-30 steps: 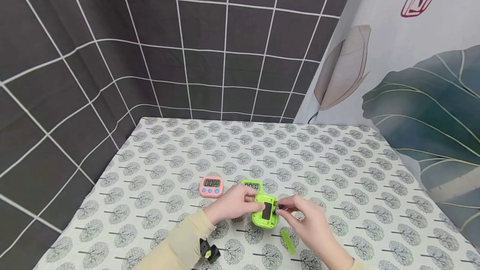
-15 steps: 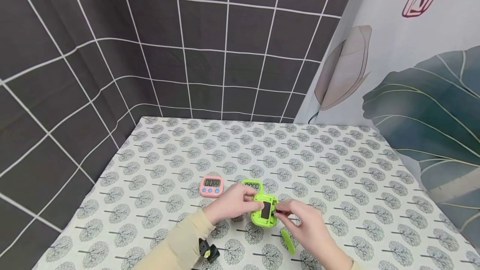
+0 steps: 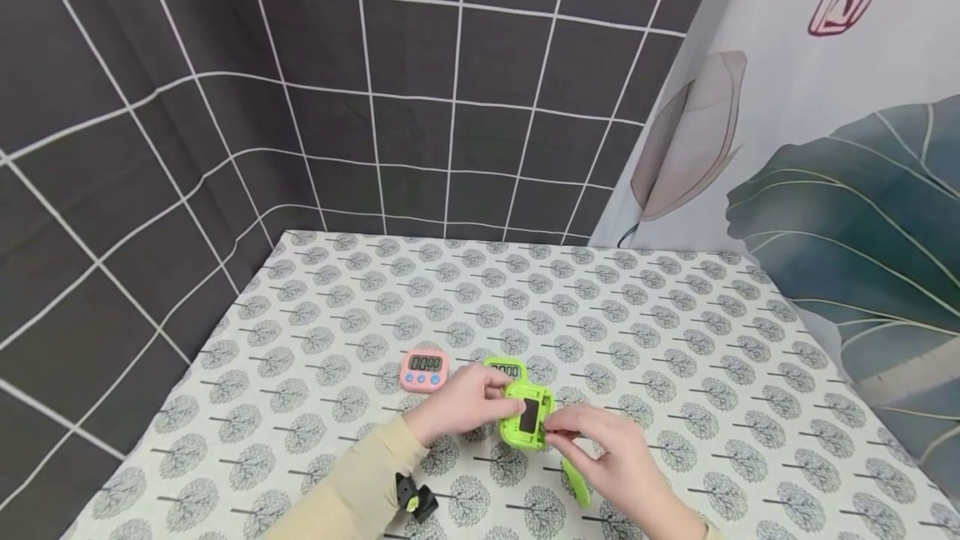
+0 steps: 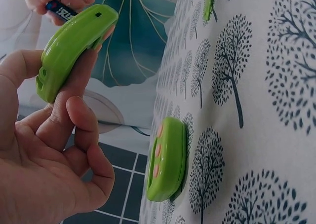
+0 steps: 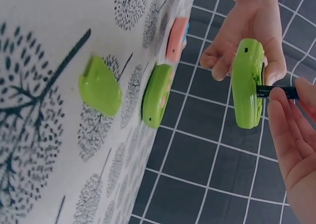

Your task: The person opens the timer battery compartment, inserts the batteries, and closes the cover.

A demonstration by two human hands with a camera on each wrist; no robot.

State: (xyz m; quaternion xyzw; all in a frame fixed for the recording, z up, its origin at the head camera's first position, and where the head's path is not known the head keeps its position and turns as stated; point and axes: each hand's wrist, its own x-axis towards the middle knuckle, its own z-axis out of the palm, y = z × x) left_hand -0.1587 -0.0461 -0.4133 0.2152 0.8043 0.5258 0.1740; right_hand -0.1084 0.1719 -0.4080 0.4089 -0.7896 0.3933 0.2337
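Observation:
My left hand holds a green digital timer by its edge, thumb on the back, which faces up with its battery compartment uncovered. In the right wrist view this timer is clear of the tabletop. My right hand pinches a dark cylindrical battery, its end against the compartment side of the timer. The battery also shows in the left wrist view; fingers hide it in the head view. Below, a green battery cover lies on the cloth by my right hand.
A second green timer with pink buttons lies just behind my left hand, partly covered by it. Left of that is a pink timer with blue buttons. A tree-patterned cloth covers the table; a dark gridded curtain hangs behind.
The battery in my right hand has moved left against the timer and is now hidden by fingers in the head view. My left hand keeps its grip; the held timer shifts slightly left.

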